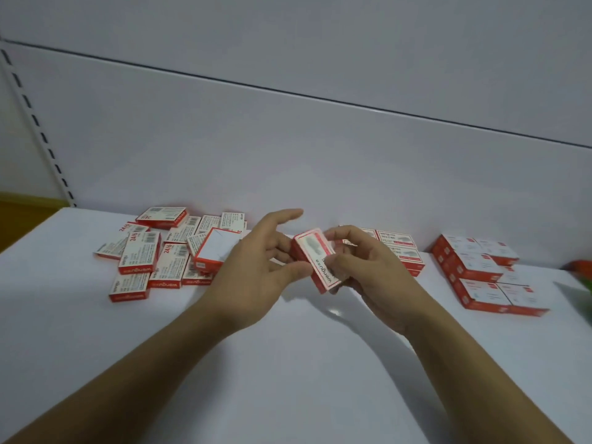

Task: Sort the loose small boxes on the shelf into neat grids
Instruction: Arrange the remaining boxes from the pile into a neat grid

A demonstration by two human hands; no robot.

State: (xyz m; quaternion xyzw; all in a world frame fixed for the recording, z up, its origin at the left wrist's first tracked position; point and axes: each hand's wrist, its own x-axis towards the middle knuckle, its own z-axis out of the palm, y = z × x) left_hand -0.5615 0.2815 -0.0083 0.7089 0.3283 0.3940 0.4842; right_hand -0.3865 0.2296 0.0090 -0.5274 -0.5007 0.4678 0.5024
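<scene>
A small red and white box [315, 254] is held above the middle of the white shelf [288, 363]. My right hand [368, 270] grips it with curled fingers and thumb. My left hand [259, 264] touches the box's left side with thumb and fingertips, its index finger stretched out. A loose heap of the same boxes [160, 251] lies at the left, some face down, one tilted on edge. Behind my right hand sits a short row of boxes [400, 248], partly hidden. At the right, a neat grid of boxes [480, 274] lies stacked.
The shelf's white back panel [320, 171] rises right behind the boxes. A slotted upright [38, 123] runs along the left edge. Something green and red [581, 274] shows at the far right edge. A yellow surface [22, 213] lies beyond the shelf's left end.
</scene>
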